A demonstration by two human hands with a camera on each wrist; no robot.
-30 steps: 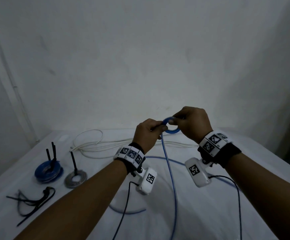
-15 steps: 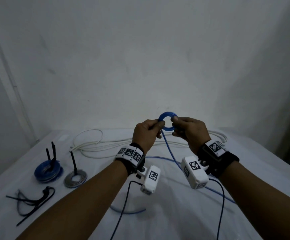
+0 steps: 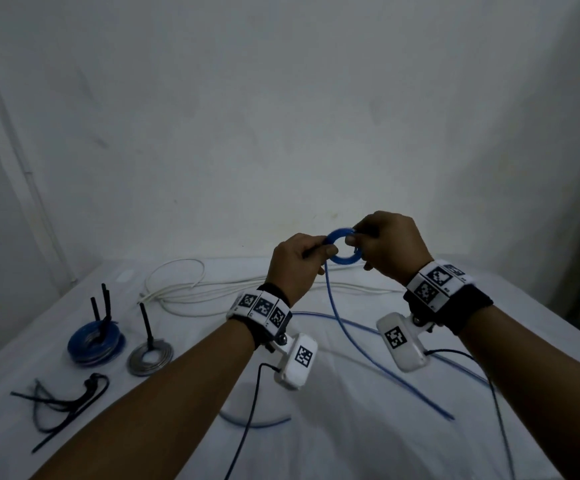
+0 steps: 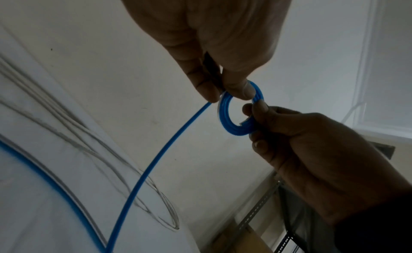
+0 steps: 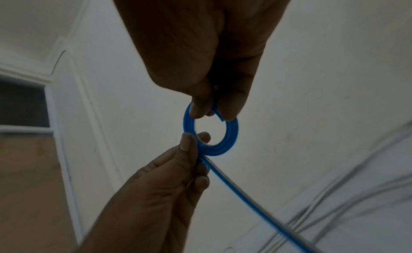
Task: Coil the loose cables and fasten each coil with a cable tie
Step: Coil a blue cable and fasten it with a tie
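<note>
1. Both hands are raised above a white cloth-covered table (image 3: 350,445), with a small, tightly wound ring of blue plastic-sheathed cable (image 3: 343,259) held between them in the air.
2. The left hand (image 3: 297,265) pinches the ring's left side between thumb and fingertips; the fingers are curled closely round the windings.
3. The right hand (image 3: 390,247) pinches the opposite side of the ring, thumb in front and fingers behind, in an equally narrow grip.
4. From the left hand's pinch, the unwound blue cable tail (image 3: 357,348) drops to the table and trails off toward the near right.
5. The cut end of the cable shows at the ring's inner edge (image 5: 221,120), beside the right thumb.
6. A loose white cable (image 3: 191,296) lies in long loops at the far side of the table.
7. At the left sit a finished blue coil (image 3: 95,344) and a finished grey coil (image 3: 150,357), each with black tie tails standing upright.
8. Nearer the camera, a bunch of spare black cable ties (image 3: 63,403) lies flat on the cloth.
</note>
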